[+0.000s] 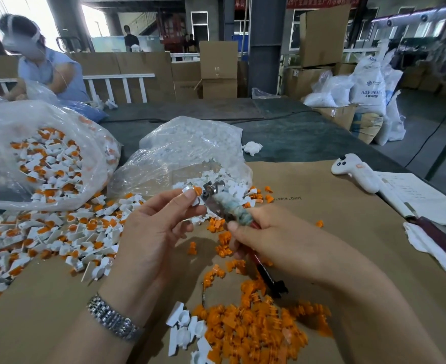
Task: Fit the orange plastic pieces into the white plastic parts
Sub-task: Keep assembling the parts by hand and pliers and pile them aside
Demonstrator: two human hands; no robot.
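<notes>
Work is well under way, but lots is left. The left hand (161, 222) pinches one white part (190, 197) between thumb and fingers, up above the table (321, 206), and an orange piece (197, 190) sits at its top. The right hand (266, 237) is curled round a tool (224, 206) with a metal tip and a wrapped grip, and the tip is right against that orange piece. I think the piece is being pushed home, but the spot is small and I cannot tell if it is all the way in.

Done ones, white with orange in them, lie in a big heap (59, 232) on the left of the table. More of them fill a clear bag (46, 158) behind the heap.

Loose orange pieces make a pile (256, 332) near the person, with more scattered toward the middle. A few bare white parts (185, 329) lie just beside that pile. A second bag (190, 151) in the middle holds many more white parts, with some spilling out at its mouth. So there are plenty still to join.

Another person (46, 67) sits at the far left. A white controller (355, 174) and a sheet of paper (421, 198) lie on the right.
</notes>
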